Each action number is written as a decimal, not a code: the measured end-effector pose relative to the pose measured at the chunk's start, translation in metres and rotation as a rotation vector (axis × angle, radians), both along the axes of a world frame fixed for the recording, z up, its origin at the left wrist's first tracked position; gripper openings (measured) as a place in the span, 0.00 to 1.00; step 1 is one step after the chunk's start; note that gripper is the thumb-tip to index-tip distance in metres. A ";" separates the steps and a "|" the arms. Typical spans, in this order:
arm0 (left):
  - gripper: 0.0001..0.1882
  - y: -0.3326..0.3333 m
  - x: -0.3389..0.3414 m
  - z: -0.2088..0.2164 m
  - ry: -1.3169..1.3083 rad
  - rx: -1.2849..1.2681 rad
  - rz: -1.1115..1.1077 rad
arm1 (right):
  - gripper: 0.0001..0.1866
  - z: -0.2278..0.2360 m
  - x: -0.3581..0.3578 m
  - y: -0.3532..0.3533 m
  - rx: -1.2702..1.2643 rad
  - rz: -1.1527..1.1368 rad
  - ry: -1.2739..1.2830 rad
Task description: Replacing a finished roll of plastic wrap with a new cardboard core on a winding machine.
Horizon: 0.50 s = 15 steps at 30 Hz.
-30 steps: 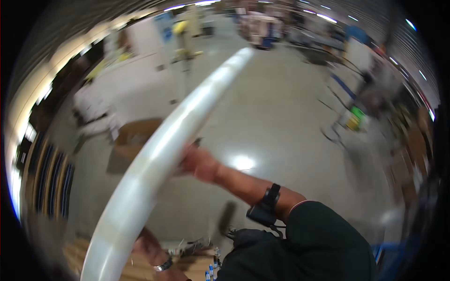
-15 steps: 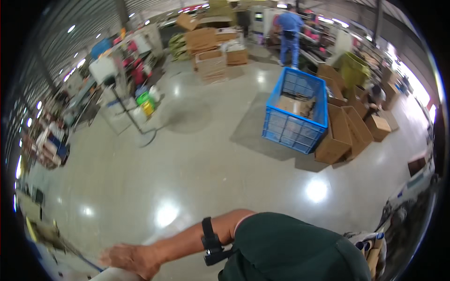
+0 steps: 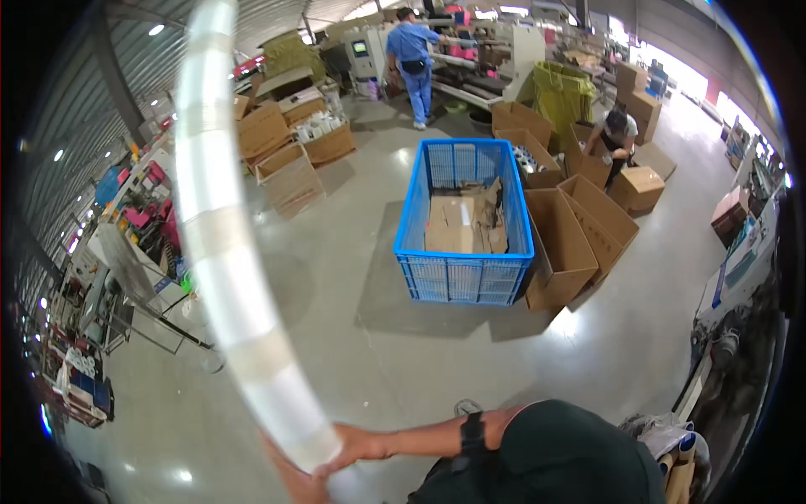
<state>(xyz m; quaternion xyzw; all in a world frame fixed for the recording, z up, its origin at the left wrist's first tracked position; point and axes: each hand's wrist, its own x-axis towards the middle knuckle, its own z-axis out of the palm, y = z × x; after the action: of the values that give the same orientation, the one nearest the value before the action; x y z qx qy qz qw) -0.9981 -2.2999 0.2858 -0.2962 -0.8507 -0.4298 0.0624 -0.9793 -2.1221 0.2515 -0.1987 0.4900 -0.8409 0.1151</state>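
Observation:
A long white roll with beige bands rises at a tilt from the lower middle up past the top left of the head view. It is partly blurred. My right hand grips its lower end from the right, with a black band around that arm. On the roll's left side is my left hand, closed around the lower end and partly hidden by it. Both hands are close together near the lower edge. A dark green sleeve covers my right upper arm.
A blue plastic crate holding flattened cardboard stands ahead, with open cartons along its right side. One person in blue stands at a machine; another crouches among boxes. More cartons lie left. Tubes are at lower right.
The white roll has come up into view, upright and tilted. My left hand has appeared on it, and my right hand has moved rightward in the picture. The view has turned right.

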 end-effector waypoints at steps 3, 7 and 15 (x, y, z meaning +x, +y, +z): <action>0.53 0.058 0.017 -0.059 -0.393 -0.229 0.008 | 0.36 -0.044 -0.048 0.112 -0.170 -0.102 -0.273; 0.51 0.070 -0.004 -0.070 -0.543 -0.453 0.097 | 0.29 -0.084 -0.106 0.221 -0.330 -0.337 -0.551; 0.48 0.098 -0.078 -0.079 -0.635 -0.631 0.149 | 0.26 -0.180 -0.197 0.359 -0.466 -0.605 -0.739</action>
<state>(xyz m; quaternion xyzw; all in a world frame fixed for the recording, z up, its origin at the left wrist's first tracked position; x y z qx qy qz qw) -1.0760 -2.2019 0.2070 -0.0921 -0.9360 -0.2135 -0.2643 -1.1767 -1.7629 0.0717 0.2409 0.2522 -0.9371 -0.0151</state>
